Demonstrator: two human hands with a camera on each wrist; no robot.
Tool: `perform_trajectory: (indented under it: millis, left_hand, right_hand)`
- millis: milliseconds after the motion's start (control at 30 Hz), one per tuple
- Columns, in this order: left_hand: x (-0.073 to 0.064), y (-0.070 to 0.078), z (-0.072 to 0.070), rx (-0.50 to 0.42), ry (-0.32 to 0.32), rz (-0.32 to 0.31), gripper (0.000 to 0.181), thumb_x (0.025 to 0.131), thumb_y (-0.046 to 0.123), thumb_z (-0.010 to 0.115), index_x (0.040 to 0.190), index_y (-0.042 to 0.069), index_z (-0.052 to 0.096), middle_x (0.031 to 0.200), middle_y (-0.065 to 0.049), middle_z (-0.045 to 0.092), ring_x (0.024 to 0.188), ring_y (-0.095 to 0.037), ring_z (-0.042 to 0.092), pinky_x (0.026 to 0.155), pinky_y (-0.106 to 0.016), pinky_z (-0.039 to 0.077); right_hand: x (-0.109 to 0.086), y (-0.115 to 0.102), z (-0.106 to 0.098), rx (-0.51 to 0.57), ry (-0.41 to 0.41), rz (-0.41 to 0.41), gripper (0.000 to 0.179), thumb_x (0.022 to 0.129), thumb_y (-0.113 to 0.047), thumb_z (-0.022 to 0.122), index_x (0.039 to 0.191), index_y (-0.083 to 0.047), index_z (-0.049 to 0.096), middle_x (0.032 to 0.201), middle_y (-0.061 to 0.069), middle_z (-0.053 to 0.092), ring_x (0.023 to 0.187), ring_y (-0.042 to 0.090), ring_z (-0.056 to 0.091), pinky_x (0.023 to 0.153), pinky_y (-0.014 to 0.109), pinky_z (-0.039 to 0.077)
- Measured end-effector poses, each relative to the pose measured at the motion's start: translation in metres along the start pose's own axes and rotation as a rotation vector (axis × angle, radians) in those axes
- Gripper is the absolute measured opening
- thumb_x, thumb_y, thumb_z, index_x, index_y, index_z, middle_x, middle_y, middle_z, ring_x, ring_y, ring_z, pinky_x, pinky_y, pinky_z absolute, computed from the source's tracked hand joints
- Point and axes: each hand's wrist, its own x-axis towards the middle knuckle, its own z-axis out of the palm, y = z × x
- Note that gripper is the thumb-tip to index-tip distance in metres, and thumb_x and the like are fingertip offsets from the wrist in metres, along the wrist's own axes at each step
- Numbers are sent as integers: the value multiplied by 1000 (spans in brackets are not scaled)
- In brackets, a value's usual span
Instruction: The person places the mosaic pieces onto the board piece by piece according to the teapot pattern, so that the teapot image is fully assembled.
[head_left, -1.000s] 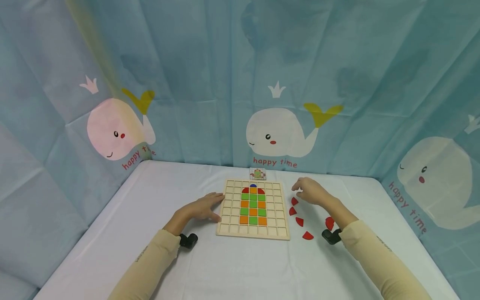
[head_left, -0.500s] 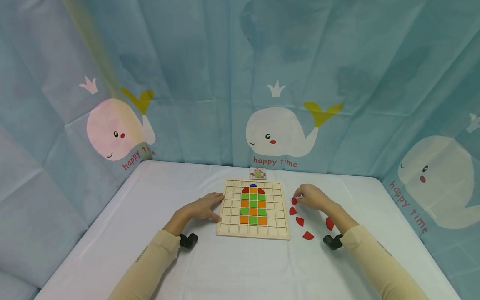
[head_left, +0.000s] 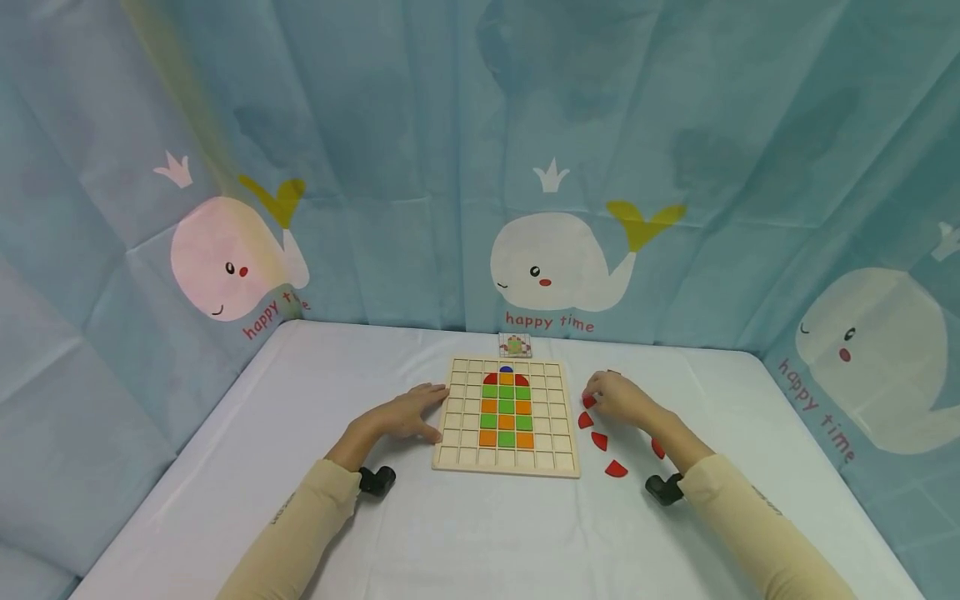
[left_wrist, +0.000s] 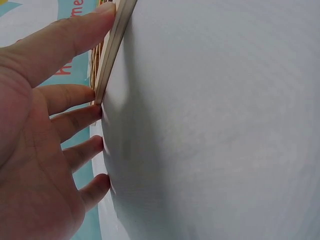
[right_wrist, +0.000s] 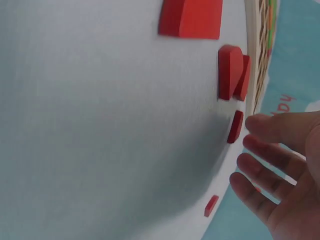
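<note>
A wooden grid board (head_left: 467, 458) lies on the white table, with green and orange squares (head_left: 507, 407) in its middle columns. Red quarter-circles (head_left: 522, 380) and a blue piece (head_left: 506, 369) top them. My left hand (head_left: 405, 414) rests at the board's left edge, fingers spread; in the left wrist view its thumb (left_wrist: 75, 37) touches the rim. My right hand (head_left: 618, 397) is low over a red quarter-circle piece (head_left: 589, 402) right of the board. In the right wrist view its thumb and fingers are apart beside a red piece (right_wrist: 235, 127); contact cannot be told.
More red pieces lie to the right of the board, one nearest me (head_left: 616, 468) and one beside the right forearm (head_left: 658, 448). Another red piece (head_left: 613, 372) peeks out behind the right hand. A small patterned card (head_left: 515, 345) lies behind the board, before a whale-print curtain (head_left: 420, 250).
My right hand has come down and nearer to the topmost visible red piece, partly covering it. A red piece behind that hand has come into sight. The left hand stays put.
</note>
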Motion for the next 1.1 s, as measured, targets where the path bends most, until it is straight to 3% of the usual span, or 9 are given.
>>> perform_trajectory:
  millis: [167, 467, 1100]
  left_hand:
    - [-1, 0, 0, -5, 2, 4, 87, 80, 27, 79, 152, 8, 34, 161, -12, 26, 151, -35, 15, 122, -56, 16]
    - [-1, 1, 0, 4, 8, 8, 87, 80, 28, 79, 152, 7, 34, 161, -13, 27, 151, -36, 15, 122, -56, 16]
    - [-2, 2, 0, 14, 7, 19, 86, 80, 27, 79, 151, 6, 34, 160, -14, 27, 151, -37, 16, 122, -56, 17]
  right_hand:
    - [2, -3, 3, -36, 4, -13, 20, 84, -1, 68, 103, -5, 75, 112, 11, 66, 104, 27, 61, 95, 44, 55]
    - [3, -1, 5, -71, 13, -2, 17, 82, 0, 68, 96, -6, 76, 94, 5, 64, 84, 17, 56, 83, 38, 56]
    - [0, 3, 6, -23, 19, 47, 18, 81, -4, 73, 99, -7, 75, 93, 4, 63, 83, 17, 54, 81, 36, 56]
